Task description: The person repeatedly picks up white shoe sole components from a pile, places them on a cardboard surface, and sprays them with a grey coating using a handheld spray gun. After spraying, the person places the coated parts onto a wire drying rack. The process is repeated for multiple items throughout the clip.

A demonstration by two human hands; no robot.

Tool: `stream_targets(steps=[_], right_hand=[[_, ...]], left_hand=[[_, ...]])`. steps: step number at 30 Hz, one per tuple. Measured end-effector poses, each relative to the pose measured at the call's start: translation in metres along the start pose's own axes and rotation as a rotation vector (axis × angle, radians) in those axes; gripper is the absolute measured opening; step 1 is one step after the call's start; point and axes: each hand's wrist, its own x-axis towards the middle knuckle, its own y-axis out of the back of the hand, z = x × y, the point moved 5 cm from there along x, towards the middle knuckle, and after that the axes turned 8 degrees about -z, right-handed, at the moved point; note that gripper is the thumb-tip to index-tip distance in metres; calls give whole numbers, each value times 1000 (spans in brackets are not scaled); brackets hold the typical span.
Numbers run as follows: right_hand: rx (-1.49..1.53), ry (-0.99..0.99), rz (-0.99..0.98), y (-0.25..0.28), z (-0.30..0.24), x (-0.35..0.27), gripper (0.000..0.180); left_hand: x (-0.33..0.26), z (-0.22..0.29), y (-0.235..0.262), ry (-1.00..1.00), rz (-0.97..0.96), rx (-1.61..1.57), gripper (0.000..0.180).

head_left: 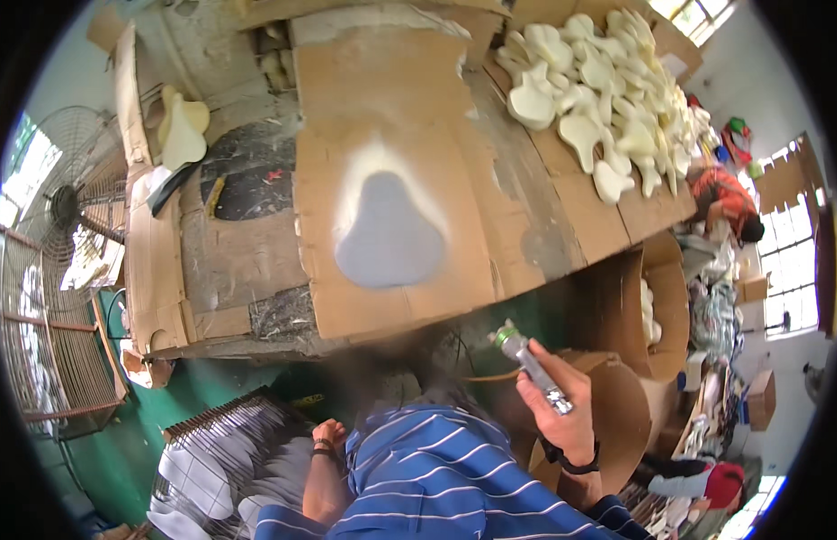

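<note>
My right hand (564,405) is closed around a metal spray gun (532,367) with a green ring near its nozzle, just off the front edge of the table. Farther left, a flat grey saddle-shaped piece (389,236) lies on a brown cardboard sheet (364,81). Whitish overspray rings its narrow end and sides. Beside my body hangs my left hand (328,432), small in the view; its fingers look curled, with nothing visible in them. A wire rack (222,416) holding several grey saddle-shaped pieces (195,468) stands to its left.
Cream foam bicycle saddles (607,90) are heaped at the table's back right, with more foam pieces (180,130) at the left. Open cardboard boxes (663,306) stand right of the table. A large fan (66,205) is at far left. Other people (726,200) are at the far right.
</note>
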Motion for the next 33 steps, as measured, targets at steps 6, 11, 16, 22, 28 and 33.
stream_targets(steps=[6,11,16,22,28,33], right_hand=[[-49,-49,-91,11,-10,-8,47],[-35,21,-99,5,-2,4,51],[-32,37,1,11,2,24,51],[-77,4,-230,12,6,12,47],[-48,-87,-74,26,17,8,49],[49,22,-247,-2,0,12,52]], left_hand=[[14,50,-10,96,365,95,19],[22,100,-71,37,531,295,36],[22,104,-85,33,543,313,35],[17,70,-57,122,528,221,33],[12,36,-36,132,279,-75,16],[19,37,-38,94,253,-169,16]])
